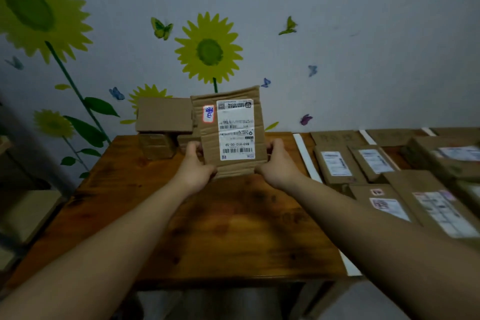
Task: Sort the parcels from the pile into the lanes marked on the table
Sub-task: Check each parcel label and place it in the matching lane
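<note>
My grip: left hand (pixel 195 169) and right hand (pixel 278 163) pinch the parcel (pixel 230 132) upright above the desk (pixel 145 205); I should read its label (pixel 235 129) before choosing a lane (pixel 335 163).

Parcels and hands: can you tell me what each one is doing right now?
Held parcel: lifted off the table, tilted up, label facing the camera, printed upside down.
Left hand: gripping the parcel's lower left edge.
Right hand: gripping its lower right edge.
Pile: plain boxes stacked at the table's far side, behind the held parcel.
Sorted parcels: lying flat, labels up, between white tape strips on the right.
</note>
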Demonstrator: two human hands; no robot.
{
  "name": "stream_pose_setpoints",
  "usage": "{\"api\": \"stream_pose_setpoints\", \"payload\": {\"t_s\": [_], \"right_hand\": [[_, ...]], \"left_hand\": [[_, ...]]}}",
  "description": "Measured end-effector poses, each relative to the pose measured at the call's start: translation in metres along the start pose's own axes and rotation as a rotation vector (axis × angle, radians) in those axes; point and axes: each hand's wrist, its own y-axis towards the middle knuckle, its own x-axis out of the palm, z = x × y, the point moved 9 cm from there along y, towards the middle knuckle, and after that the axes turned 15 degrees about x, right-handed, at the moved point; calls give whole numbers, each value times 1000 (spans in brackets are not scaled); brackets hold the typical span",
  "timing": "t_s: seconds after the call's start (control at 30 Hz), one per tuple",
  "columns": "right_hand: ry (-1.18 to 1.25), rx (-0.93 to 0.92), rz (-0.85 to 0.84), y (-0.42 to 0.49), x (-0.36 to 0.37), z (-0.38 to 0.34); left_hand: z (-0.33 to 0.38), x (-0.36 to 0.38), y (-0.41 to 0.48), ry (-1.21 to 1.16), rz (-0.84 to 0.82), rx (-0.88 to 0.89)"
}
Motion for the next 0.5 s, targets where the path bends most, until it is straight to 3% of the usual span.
{"api": "stream_pose_setpoints", "payload": {"t_s": [0.3,0.5], "right_hand": [[151,16,134,-55,-86,53],[195,119,275,-103,-141,115]], "left_hand": [[50,89,-6,-226,-46,30],[78,171,-31,-289,-209,39]]}}
